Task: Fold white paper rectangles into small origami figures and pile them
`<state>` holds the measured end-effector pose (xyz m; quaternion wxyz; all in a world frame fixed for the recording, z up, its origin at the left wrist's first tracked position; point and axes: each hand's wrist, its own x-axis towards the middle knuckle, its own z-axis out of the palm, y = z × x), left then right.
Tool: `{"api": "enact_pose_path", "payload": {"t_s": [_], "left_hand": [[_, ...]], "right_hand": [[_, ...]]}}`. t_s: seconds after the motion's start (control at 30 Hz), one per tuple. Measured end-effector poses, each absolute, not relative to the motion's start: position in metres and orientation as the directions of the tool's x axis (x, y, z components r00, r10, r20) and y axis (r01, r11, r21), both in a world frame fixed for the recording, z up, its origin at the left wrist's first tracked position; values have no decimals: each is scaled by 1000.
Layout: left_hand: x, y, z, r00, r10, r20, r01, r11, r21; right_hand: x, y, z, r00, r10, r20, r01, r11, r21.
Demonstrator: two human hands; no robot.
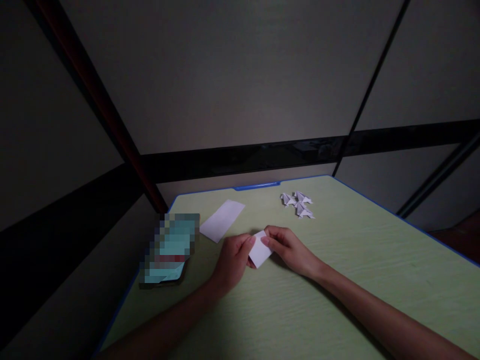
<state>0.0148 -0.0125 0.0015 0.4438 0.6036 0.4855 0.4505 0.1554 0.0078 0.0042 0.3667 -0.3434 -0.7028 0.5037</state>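
Between my two hands is a small folded piece of white paper (260, 252), tilted a little above the table. My left hand (233, 255) pinches its left edge, thumb on top and fingers curled beneath. On the other side my right hand (288, 248) grips the upper right edge, with its thumb pressed on the face of the paper. The fingers under the paper are mostly hidden. Beyond my left hand a flat white paper strip (223, 220) lies on the table. Farther off to the right sit three small folded paper figures (300, 205), close together.
A phone-like device (170, 250), partly blurred out, lies at the table's left edge. The pale green table (360, 270) has a blue rim and a blue handle (257, 186) at its far edge. Grey panels (232, 75) with a black band stand right behind it.
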Motion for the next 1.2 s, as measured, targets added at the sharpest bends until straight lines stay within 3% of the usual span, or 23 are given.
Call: {"api": "enact_pose_path", "payload": {"t_s": [0.33,0.8,1.0,1.2], "left_hand": [[11,-13,0,102,983,151,193,-169,967],[12,-10,4,38,993,114,134,-118,984],[11,-9,-2,185,982,45,138,-71,988],[13,-10,-2,265,963,49,171,-97,981]], "right_hand": [[153,6,5,-352,917,186,302,299,-905],[156,6,9,-470,873,127,179,235,-955],[159,10,2,-482,862,158,-21,169,-985],[159,6,2,-429,896,112,28,137,-990]]}}
